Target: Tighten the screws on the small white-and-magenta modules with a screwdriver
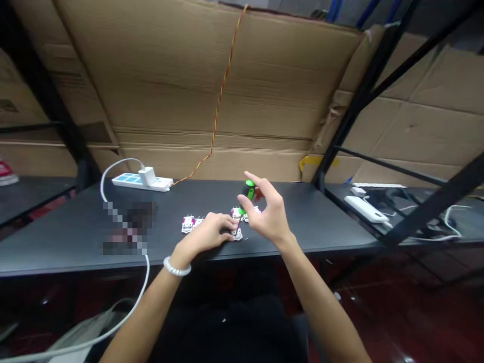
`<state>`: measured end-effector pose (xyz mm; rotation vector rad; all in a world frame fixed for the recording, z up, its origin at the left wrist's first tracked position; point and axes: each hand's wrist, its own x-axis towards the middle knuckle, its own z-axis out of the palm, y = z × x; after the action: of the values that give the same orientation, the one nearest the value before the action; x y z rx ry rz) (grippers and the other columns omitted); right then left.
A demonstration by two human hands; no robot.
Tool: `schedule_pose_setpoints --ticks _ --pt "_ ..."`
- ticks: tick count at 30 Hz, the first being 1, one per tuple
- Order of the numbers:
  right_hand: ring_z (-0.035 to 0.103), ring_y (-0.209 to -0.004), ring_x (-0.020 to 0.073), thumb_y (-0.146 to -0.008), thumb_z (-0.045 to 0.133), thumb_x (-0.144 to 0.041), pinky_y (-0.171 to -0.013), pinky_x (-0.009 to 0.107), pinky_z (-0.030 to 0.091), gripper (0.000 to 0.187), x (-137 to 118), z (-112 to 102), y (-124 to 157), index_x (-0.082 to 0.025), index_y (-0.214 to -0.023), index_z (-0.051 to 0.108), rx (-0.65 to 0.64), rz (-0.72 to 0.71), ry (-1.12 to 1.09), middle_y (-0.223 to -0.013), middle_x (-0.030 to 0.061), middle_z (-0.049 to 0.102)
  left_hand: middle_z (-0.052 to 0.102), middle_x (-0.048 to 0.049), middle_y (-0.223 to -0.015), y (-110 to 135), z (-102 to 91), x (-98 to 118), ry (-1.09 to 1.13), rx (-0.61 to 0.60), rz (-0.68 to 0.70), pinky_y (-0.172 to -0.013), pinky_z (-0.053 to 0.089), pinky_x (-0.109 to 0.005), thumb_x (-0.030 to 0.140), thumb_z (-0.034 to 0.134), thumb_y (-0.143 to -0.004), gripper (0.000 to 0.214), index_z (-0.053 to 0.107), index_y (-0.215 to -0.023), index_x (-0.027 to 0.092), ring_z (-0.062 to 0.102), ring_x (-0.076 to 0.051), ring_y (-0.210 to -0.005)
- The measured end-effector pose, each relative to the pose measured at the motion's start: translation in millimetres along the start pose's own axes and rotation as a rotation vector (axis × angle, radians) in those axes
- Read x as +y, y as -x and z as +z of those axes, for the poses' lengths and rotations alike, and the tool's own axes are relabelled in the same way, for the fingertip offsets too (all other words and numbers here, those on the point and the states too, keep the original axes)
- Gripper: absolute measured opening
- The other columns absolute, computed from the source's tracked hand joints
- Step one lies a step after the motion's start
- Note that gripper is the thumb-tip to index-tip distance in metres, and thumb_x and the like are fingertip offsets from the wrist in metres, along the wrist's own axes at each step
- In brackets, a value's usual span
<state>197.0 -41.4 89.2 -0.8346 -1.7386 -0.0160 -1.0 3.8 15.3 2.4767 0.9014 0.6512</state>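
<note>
Now, far left: a red-and-white object (7,174) sits cut off at the frame edge, too partial for me to name.

Worktop: a long matte black worktop (64,242) runs across my view, backed by a big sheet of ribbed brown cardboard (166,85) with a twisted red-and-yellow wire (218,111) hanging down it.

Power: a white power strip with blue panels (128,180) carries a white plug-in charger (148,176), its round white cable (113,174) looping forward past a pixelated blur (130,227) I cannot read.

Left hand: my left hand (206,233), wearing a white beaded bracelet (177,266), lies low with curled fingers beside the nearest board; I cannot tell whether it grips anything.

Boards: small magenta-and-white circuit boards (188,224) lie loose in two clusters, and I count roughly five. None looks mounted on anything, and I cannot tell whether any is finished.

Right hand: my right hand (270,214) makes a narrow pinch on a glossy green-and-black screwdriver (248,190), whose thin metal shaft angles down to the nearest board.

Far right: a white rectangular power bank (365,209) lies on a separate dark table behind black metal shelf struts (427,212).
</note>
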Motion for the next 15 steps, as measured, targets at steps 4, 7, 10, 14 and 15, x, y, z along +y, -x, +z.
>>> schedule_pose_setpoints --ticks 4,7,10,14,15 --pt "0.063 -0.082 0.0188 -0.096 0.068 -0.026 -0.077 0.035 0.058 0.045 0.9 -4.8 -0.1 -0.023 -0.140 0.065 0.024 -0.001 0.019 -0.101 0.0050 0.071 0.080 -0.0062 -0.128 -0.4 -0.4 0.0 -0.021 -0.002 -0.012 -0.111 0.052 -0.038 0.018 0.083 -0.086 0.022 0.085 -0.107 0.023 0.075 -0.026 -0.117" --pt "0.063 -0.083 0.0192 -0.097 0.068 -0.029 -0.077 0.036 0.059 0.046 3.8 -11.0 0.1 -0.023 -0.142 0.064 0.043 0.014 0.038 -0.103 0.0052 0.071 0.080 -0.0064 -0.129 -0.8 -1.6 1.3 -0.044 -0.013 -0.034 -0.112 0.051 -0.041 0.020 0.083 -0.087 0.023 0.085 -0.110 0.024 0.073 -0.027 -0.120" --pt "0.064 -0.083 0.0197 -0.096 0.071 -0.031 -0.077 0.036 0.059 0.045 9.8 -18.7 1.9 -0.024 -0.140 0.066 0.094 0.033 0.078 -0.103 0.0052 0.071 0.081 -0.0061 -0.128 -0.7 -3.6 2.5 -0.062 -0.022 -0.033 -0.114 0.047 -0.043 0.023 0.084 -0.087 0.026 0.084 -0.113 0.025 0.071 -0.028 -0.124" --pt "0.062 -0.078 0.0191 -0.094 0.075 -0.035 -0.074 0.037 0.058 0.043 20.1 -25.5 7.3 -0.024 -0.135 0.068 0.167 0.051 0.127 -0.098 0.0038 0.070 0.078 -0.0051 -0.134 1.2 -6.3 8.6 -0.067 -0.021 -0.024 -0.119 0.041 -0.049 0.028 0.087 -0.085 0.026 0.082 -0.111 0.027 0.064 -0.030 -0.133" --pt "0.062 -0.077 0.0188 -0.094 0.076 -0.036 -0.074 0.037 0.058 0.043 22.2 -26.0 8.9 -0.024 -0.135 0.069 0.172 0.062 0.132 -0.098 0.0037 0.069 0.075 -0.0048 -0.138 1.8 -6.4 11.1 -0.062 -0.027 -0.014 -0.121 0.039 -0.050 0.030 0.087 -0.085 0.026 0.081 -0.110 0.028 0.061 -0.031 -0.137"
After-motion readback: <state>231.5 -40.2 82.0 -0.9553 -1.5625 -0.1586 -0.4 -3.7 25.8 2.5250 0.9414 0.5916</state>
